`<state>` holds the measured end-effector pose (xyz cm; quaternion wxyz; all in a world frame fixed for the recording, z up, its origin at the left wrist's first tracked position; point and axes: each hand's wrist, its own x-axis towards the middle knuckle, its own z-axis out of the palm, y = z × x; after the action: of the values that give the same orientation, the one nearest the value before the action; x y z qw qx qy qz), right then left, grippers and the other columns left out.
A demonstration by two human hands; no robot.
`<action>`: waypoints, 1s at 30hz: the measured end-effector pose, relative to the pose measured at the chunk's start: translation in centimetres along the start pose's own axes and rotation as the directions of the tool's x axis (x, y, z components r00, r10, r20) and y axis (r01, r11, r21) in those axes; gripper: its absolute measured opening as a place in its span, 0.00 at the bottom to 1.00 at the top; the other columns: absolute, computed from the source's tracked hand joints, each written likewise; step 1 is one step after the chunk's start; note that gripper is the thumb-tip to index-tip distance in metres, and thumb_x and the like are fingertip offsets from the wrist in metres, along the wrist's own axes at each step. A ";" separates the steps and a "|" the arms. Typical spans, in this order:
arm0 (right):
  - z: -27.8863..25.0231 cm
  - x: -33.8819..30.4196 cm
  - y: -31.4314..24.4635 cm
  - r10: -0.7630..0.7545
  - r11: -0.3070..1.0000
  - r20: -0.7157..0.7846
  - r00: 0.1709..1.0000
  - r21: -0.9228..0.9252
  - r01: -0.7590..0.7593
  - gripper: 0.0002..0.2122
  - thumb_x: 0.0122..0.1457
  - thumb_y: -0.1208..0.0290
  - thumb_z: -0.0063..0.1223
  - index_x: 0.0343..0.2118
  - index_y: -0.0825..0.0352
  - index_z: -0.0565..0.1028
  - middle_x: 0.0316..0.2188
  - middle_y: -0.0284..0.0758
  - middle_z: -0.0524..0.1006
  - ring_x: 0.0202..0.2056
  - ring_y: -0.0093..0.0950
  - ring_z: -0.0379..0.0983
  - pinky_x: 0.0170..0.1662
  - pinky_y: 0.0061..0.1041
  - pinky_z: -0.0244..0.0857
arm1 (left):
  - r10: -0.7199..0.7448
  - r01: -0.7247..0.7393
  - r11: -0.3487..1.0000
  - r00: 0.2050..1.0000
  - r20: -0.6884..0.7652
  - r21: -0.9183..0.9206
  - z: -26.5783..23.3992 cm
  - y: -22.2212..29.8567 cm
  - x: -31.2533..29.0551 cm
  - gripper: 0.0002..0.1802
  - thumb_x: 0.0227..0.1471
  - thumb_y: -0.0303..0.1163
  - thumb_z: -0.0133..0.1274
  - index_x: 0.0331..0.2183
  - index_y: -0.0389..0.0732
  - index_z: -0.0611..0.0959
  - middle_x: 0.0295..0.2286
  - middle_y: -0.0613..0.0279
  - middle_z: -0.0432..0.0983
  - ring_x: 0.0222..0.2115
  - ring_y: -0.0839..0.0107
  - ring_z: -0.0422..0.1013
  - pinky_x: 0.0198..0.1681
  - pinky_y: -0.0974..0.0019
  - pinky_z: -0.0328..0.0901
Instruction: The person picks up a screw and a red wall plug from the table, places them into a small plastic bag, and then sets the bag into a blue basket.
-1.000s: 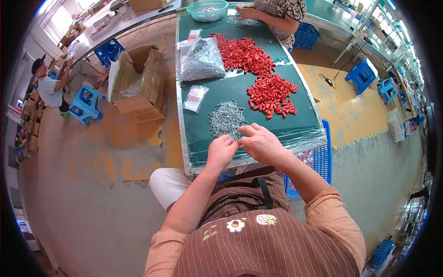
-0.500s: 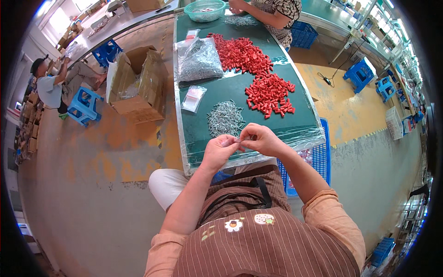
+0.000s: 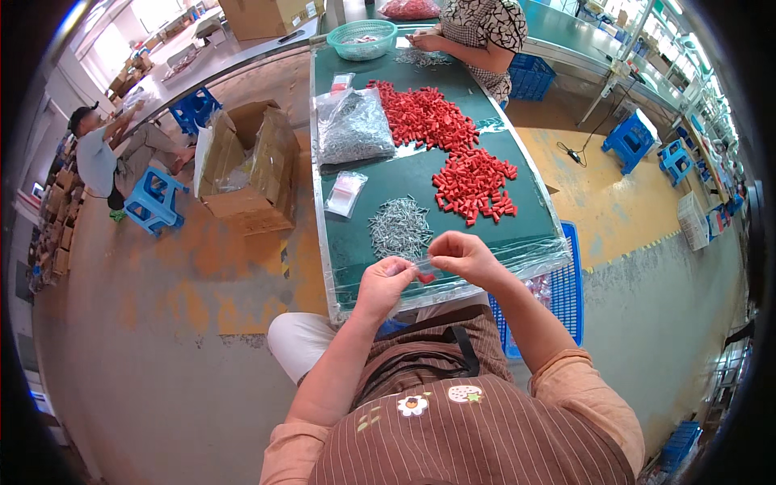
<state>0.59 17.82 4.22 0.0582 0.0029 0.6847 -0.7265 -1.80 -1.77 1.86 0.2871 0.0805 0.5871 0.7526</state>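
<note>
Holding a small clear bag (image 3: pixel 422 265) stretched between your two hands, you have it just over the near edge of the green bench (image 3: pixel 420 182). Your left hand (image 3: pixel 385 279) pinches one end with fingers closed on it; your right hand (image 3: pixel 461 257) pinches the other end, sitting a little higher and farther out. The bag's long axis runs roughly left to right between them, tilted up toward the right hand, and a small red piece (image 3: pixel 426 277) shows at its lower edge; whether it is inside the bag I cannot tell.

The pile of metal screws (image 3: pixel 401 227) lies straight ahead of your hands, just beyond them, about equally close to either. The nearer heap of red plastic caps (image 3: pixel 474 184) lies farther out and to the right, so your right hand is nearer to it.
</note>
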 end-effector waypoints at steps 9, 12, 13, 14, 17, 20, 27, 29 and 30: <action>-0.3 0.1 0.3 0.059 0.983 0.052 0.997 -0.174 -0.049 0.06 0.52 0.73 0.56 0.28 0.70 0.74 0.24 0.28 0.73 0.28 0.15 0.67 0.33 0.18 0.62 | 0.088 -0.100 0.991 0.988 -0.129 -0.088 0.4 0.2 -0.4 0.03 0.51 0.27 0.54 0.30 0.39 0.78 0.24 0.70 0.74 0.18 0.86 0.58 0.19 0.80 0.53; -0.2 0.0 0.1 0.039 0.989 0.044 0.998 -0.146 -0.032 0.06 0.52 0.73 0.56 0.29 0.70 0.74 0.24 0.28 0.73 0.29 0.15 0.67 0.33 0.18 0.62 | 0.124 -0.135 0.988 0.983 -0.136 -0.074 0.7 0.6 -0.3 0.01 0.51 0.27 0.54 0.29 0.40 0.79 0.23 0.71 0.73 0.18 0.87 0.59 0.19 0.81 0.52; -0.1 0.0 0.0 0.040 0.989 0.043 0.998 -0.145 -0.034 0.06 0.52 0.73 0.56 0.29 0.70 0.74 0.24 0.28 0.73 0.29 0.15 0.67 0.33 0.18 0.62 | 0.095 -0.104 0.993 0.987 -0.129 -0.064 0.6 0.9 -0.4 0.01 0.51 0.25 0.53 0.30 0.38 0.78 0.25 0.66 0.75 0.24 0.82 0.65 0.27 0.78 0.58; 0.0 0.0 -0.1 0.025 0.991 0.037 0.999 -0.135 -0.020 0.05 0.53 0.74 0.56 0.29 0.70 0.73 0.24 0.26 0.72 0.27 0.13 0.66 0.30 0.15 0.61 | 0.065 -0.072 0.996 0.990 -0.123 -0.053 0.5 1.0 -0.4 0.02 0.52 0.22 0.52 0.30 0.35 0.78 0.27 0.61 0.77 0.30 0.77 0.71 0.36 0.76 0.64; 0.1 0.0 0.0 -0.001 0.990 0.039 0.999 -0.142 0.007 0.04 0.54 0.76 0.56 0.30 0.70 0.73 0.23 0.24 0.71 0.25 0.11 0.64 0.27 0.12 0.59 | 0.158 -0.167 0.984 0.979 -0.131 -0.064 0.6 0.4 -0.2 0.01 0.51 0.26 0.54 0.28 0.40 0.79 0.21 0.73 0.72 0.18 0.88 0.57 0.19 0.81 0.51; 0.1 0.1 0.2 -0.009 0.984 0.032 0.999 -0.177 0.014 0.04 0.54 0.76 0.55 0.29 0.70 0.73 0.22 0.23 0.70 0.24 0.11 0.63 0.26 0.12 0.58 | 0.163 -0.171 0.983 0.980 -0.112 -0.065 0.7 0.7 -0.4 0.01 0.51 0.26 0.54 0.28 0.40 0.78 0.22 0.73 0.73 0.17 0.88 0.57 0.19 0.81 0.51; 0.5 0.2 -0.2 -0.009 0.984 0.031 0.999 -0.179 0.014 0.03 0.54 0.77 0.52 0.29 0.71 0.73 0.22 0.23 0.69 0.24 0.10 0.62 0.26 0.11 0.58 | 0.118 -0.127 0.989 0.985 -0.122 -0.070 1.1 0.8 -0.2 0.01 0.51 0.25 0.55 0.29 0.40 0.79 0.22 0.75 0.71 0.19 0.88 0.59 0.21 0.81 0.53; 0.6 0.4 0.3 -0.020 0.985 0.043 0.999 -0.169 0.027 0.03 0.55 0.77 0.52 0.29 0.71 0.73 0.22 0.23 0.69 0.24 0.10 0.63 0.26 0.11 0.59 | 0.184 -0.183 0.983 0.975 -0.122 0.018 0.8 0.3 0.2 0.01 0.50 0.25 0.55 0.29 0.40 0.79 0.23 0.75 0.71 0.21 0.88 0.60 0.22 0.81 0.54; 0.7 0.4 0.5 -0.031 0.987 0.057 0.998 -0.158 0.039 0.03 0.55 0.77 0.52 0.29 0.71 0.73 0.22 0.23 0.70 0.25 0.10 0.63 0.27 0.11 0.59 | 0.183 -0.182 0.983 0.976 -0.120 0.017 0.7 0.1 0.2 0.01 0.50 0.25 0.55 0.29 0.40 0.79 0.23 0.75 0.71 0.21 0.88 0.60 0.22 0.81 0.54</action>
<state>0.31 17.05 3.69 0.0641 -0.0336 0.7385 -0.6704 -1.63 -1.08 2.12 0.1804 0.0892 0.5956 0.7777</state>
